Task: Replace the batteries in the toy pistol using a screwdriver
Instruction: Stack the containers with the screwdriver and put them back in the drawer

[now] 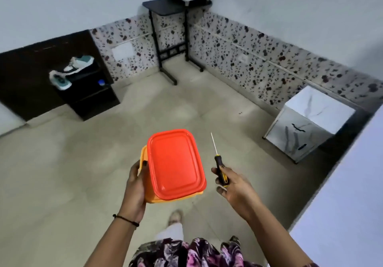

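A person stands over a beige tiled floor (83,163), the left hand (134,188) gripping the side of an orange plastic box (149,194) with a closed red rectangular lid (175,164). The right hand (234,186) is closed around the black-and-yellow handle of a thin screwdriver (220,171), its shaft pointing up and away. The toy pistol is not in view.

We held both forearms out ahead of us, our left hand (134,186) cupped around the side of an orange container (176,165), our right hand (233,186) closed about a screwdriver (220,167) handle, shaft pointing up and away
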